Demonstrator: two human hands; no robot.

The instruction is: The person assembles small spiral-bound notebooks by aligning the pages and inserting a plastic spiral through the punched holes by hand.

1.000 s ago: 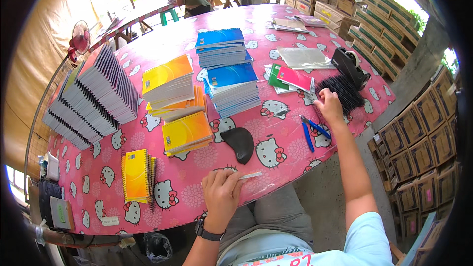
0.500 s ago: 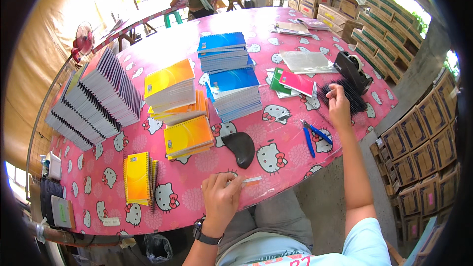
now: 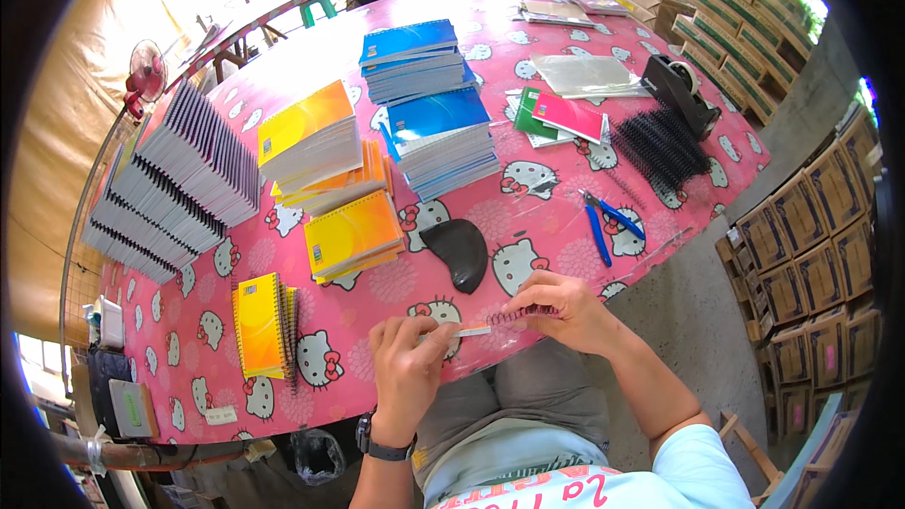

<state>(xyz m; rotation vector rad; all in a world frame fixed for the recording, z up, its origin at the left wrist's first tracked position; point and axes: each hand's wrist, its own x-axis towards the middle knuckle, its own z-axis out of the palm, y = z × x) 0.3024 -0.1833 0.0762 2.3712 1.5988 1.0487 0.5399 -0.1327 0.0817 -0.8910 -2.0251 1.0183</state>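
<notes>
My left hand [image 3: 407, 363], with a dark watch on its wrist, pinches a small notebook [image 3: 473, 331] seen edge-on, a thin white and orange strip at the table's near edge. Between the fingers of my right hand [image 3: 567, 313] is a dark spiral binding coil [image 3: 509, 317]. The coil's free end lies right by the notebook's end; whether it passes through the holes is too small to tell. A black, curved, flat object [image 3: 458, 254] lies just beyond my hands. Blue-handled pliers [image 3: 608, 226] rest to the right, near a heap of black coils [image 3: 660, 153].
Stacks of yellow notebooks [image 3: 353, 236] and blue notebooks [image 3: 443, 146] stand mid-table. Spiral-bound books [image 3: 193, 165] fill the left. Bound yellow notebooks [image 3: 259, 330] lie near left. A black tape dispenser [image 3: 683, 94] and green and pink notebooks [image 3: 570, 116] are at right.
My right hand has come from the coil heap back to my left hand, now bringing a spiral coil. The left hand still holds the notebook. The view has tilted slightly downward.
</notes>
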